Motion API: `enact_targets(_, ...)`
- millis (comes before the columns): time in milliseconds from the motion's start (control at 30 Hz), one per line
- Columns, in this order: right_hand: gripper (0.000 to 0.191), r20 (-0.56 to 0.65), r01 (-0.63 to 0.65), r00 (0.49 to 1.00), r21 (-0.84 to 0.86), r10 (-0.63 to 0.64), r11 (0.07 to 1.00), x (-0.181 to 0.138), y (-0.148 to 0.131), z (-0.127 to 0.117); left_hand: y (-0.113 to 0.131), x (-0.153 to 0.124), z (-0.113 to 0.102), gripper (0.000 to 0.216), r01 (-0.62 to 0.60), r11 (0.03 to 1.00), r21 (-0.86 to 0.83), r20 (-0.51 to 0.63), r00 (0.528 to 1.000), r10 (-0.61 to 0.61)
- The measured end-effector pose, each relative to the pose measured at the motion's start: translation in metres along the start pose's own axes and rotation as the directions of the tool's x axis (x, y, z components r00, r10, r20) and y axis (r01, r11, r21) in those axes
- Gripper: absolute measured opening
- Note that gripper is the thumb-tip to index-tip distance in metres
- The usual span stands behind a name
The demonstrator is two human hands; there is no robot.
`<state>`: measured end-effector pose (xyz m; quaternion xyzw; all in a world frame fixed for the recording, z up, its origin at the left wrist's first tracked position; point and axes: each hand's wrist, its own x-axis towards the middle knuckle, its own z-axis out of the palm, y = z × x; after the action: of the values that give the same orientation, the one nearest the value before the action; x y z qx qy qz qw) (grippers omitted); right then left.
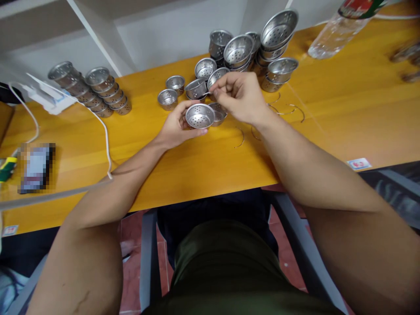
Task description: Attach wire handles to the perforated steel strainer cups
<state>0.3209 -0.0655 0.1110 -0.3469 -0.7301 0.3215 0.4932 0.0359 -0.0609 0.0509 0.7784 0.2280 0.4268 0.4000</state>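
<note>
My left hand [179,124] is closed round a small perforated metal strainer basket [200,116], its mouth tilted toward me. Just above and to the right, my right hand [239,94] pinches a thin, shiny piece between thumb and fingertips; it looks like wire, but most is hidden. Another strainer basket [219,114] sits directly behind the held one, partly covered. More baskets [196,89] stand close beyond my hands. Several curved thin wires [295,109] lie on the table right of my right hand, some partly behind the forearm.
Stacked baskets [238,51] rise at the back, near a clear plastic bottle [331,37]. Two further stacks [106,89] stand at the left. A white cable [104,131] crosses the orange table [197,175] by my left forearm; a blurred-out phone-like item [36,168] lies left.
</note>
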Motion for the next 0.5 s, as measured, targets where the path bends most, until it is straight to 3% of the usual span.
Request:
enact_targets(133,0.044,0.119,0.011,0.993,0.017,-0.013,1.000,-0.005,-0.005,0.000,-0.018,0.002,-0.004,0.111,-0.017,1.000,-0.023,-0.051,0.999,0.016)
enact_targets(500,0.039,0.095,0.065,0.994,-0.015,-0.063,0.998,-0.008,0.009,0.013,-0.013,0.000,0.001,0.111,-0.026,1.000,-0.015,-0.049,0.998,0.025)
